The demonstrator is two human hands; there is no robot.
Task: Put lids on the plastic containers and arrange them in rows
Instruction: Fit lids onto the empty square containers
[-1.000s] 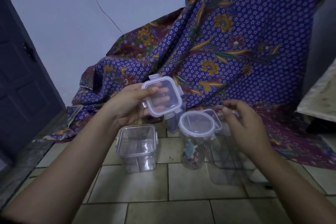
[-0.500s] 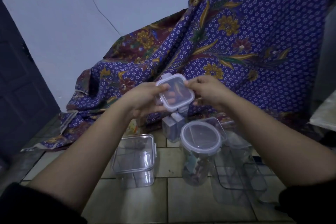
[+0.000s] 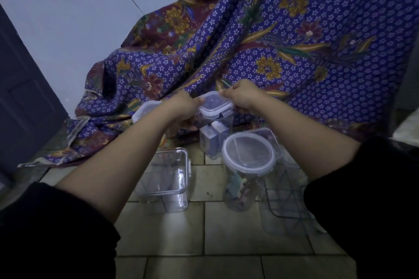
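Between both hands, left hand (image 3: 181, 108) and right hand (image 3: 243, 97) pinch the square lid (image 3: 214, 106) at opposite edges.

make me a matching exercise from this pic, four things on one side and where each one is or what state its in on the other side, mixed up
Things:
1. square lid
2. round jar
3. square container
4. patterned cloth

Places or states:
A. draped at the back, behind the containers
B. stands on the floor tiles, closed with a white-rimmed lid
C. gripped at its edges by the left hand and the right hand
D. stands on the tiles under the left forearm, to the left of the jar

Pairs: 1-C, 2-B, 3-D, 4-A
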